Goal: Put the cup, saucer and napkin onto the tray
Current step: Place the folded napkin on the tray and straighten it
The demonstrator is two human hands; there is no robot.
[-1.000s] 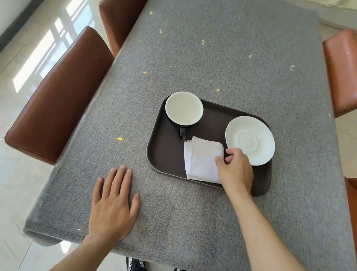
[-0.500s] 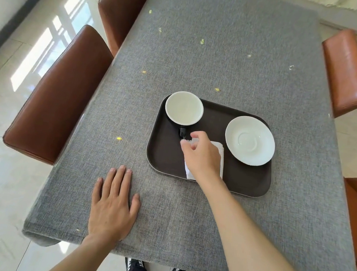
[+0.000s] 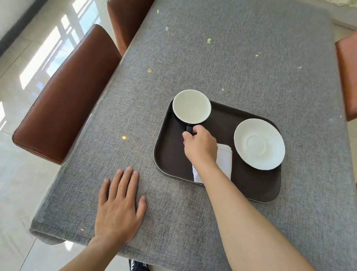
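The fingers (image 3: 186,136) of the right hand (image 3: 200,148) are curled at the dark handle (image 3: 189,128) of the cup (image 3: 191,106), thumb and forefinger seeming to pinch it, though the knuckles hide whether the grip is fully closed. The cup stands upright in the far left corner of the tray (image 3: 253,188), its rim reaching over the tray's edge as seen from above. Under the wrist lies the folded napkin (image 3: 224,160), partly covered by the forearm, its near corner at the tray's front lip. Just beside it to the right sits the saucer (image 3: 259,144), flat and empty, its right side close to the tray's raised edge. The left hand (image 3: 120,206) lies flat on the grey cloth of the counter (image 3: 227,51), fingers spread and holding nothing, near the tray's front left corner but apart from it.

All three things look to be on the tray, so this is likely a last adjustment. The risk lies in the cup: pulled or turned by the handle alone, it could tip or slide off the near corner. The forearm could also drag the napkin off the front lip as it draws back.
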